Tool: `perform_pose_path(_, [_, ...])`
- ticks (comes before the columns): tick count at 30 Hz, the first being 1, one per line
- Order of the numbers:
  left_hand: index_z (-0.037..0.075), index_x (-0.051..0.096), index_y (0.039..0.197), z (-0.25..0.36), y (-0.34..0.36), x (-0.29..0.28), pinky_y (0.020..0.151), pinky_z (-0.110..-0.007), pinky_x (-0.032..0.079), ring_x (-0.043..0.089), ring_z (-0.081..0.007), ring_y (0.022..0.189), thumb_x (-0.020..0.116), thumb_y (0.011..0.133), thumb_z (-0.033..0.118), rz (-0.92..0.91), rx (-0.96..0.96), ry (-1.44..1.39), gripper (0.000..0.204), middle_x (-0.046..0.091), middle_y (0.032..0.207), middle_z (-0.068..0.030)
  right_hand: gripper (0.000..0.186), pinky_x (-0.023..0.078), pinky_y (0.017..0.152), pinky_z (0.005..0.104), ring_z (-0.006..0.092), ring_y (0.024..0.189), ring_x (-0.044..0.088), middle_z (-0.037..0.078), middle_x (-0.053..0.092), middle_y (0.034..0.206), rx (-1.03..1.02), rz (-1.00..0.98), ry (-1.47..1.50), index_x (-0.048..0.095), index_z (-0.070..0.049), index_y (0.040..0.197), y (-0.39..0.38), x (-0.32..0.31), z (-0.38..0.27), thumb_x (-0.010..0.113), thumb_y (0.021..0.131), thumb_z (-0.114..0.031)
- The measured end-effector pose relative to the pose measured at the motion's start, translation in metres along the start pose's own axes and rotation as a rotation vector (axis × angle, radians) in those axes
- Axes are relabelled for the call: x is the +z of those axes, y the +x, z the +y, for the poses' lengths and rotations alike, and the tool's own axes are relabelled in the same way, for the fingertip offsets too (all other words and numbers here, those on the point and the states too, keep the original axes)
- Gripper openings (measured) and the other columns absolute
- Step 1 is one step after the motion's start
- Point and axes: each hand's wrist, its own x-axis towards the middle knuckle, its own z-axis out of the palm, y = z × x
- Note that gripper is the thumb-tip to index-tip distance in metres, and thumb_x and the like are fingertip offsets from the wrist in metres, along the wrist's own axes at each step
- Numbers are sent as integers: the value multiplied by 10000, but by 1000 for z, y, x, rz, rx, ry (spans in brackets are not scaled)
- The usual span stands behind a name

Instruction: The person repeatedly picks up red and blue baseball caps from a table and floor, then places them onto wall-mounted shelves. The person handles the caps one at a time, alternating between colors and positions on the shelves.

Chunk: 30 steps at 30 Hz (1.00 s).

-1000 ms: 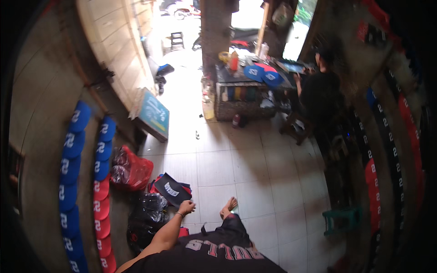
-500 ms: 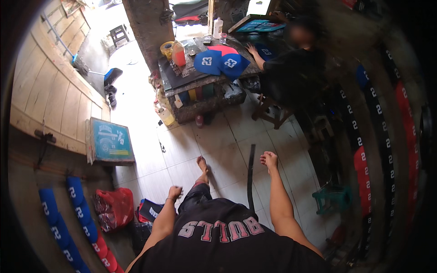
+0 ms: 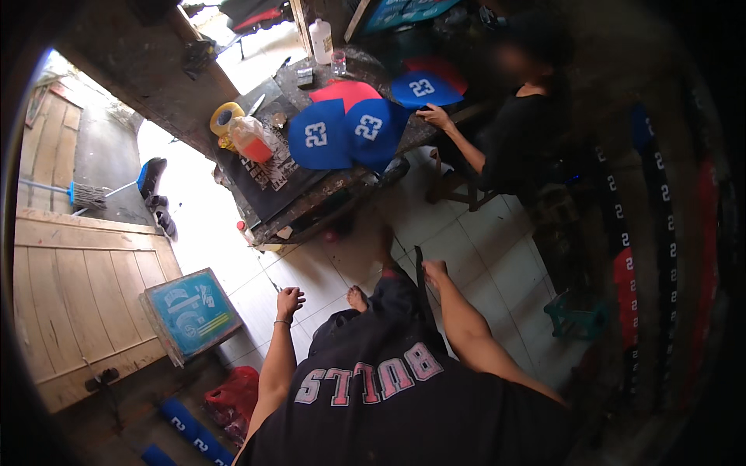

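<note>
My left hand (image 3: 290,301) hangs in the air over the tiled floor, its fingers loosely bent and a little apart, with nothing in it. Forward on the right, my right hand (image 3: 435,271) is loosely curled, and nothing shows in it. A dark strap (image 3: 420,283) hangs just beside its fingers; whether they touch I cannot tell. Ahead stands a worktable (image 3: 268,227) with blue cloth pieces (image 3: 320,133) bearing white print, and a red piece (image 3: 346,93) partly under them. A co-worker's hand (image 3: 435,116) is at another blue piece (image 3: 426,89).
Left of me, a teal framed screen (image 3: 193,312) leans near a wooden door (image 3: 85,295). A red plastic bag (image 3: 233,400) lies at lower left. A green stool (image 3: 575,317) stands on the right. The table carries a bag of orange-red liquid (image 3: 252,141) and a white bottle (image 3: 320,40).
My view has turned and come closer to the worktable, and my legs have stepped. The left hand has swung forward. The co-worker's blue piece is now lifted at its edge.
</note>
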Motion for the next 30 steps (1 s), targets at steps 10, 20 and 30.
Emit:
perform_pose_path(10, [3, 581, 1116, -3, -37, 25, 610, -365, 543, 650, -242, 752, 554, 935, 232, 97, -502, -161, 293, 664, 954, -120, 583, 532, 691, 373, 243, 854, 641, 147, 634, 1049, -20, 122, 46, 606, 29, 1126, 145, 118, -255, 729, 801, -438])
perform_pose_path(20, [-18, 566, 1085, 40, -26, 40, 580, -323, 550, 680, -216, 739, 540, 955, 208, 222, -425, -185, 262, 683, 928, -121, 372, 502, 629, 401, 232, 715, 641, 135, 664, 806, -62, 249, -21, 676, 9, 911, 205, 134, -302, 769, 792, -330])
perform_pose_path(30, [-14, 559, 1117, 233, 83, 84, 806, -337, 540, 654, -250, 941, 525, 975, 369, -339, -115, -803, 410, 654, 1061, -157, 159, 571, 652, 301, 202, 768, 663, 79, 657, 918, -198, -452, 481, 615, 16, 972, -27, 165, -331, 662, 820, 15])
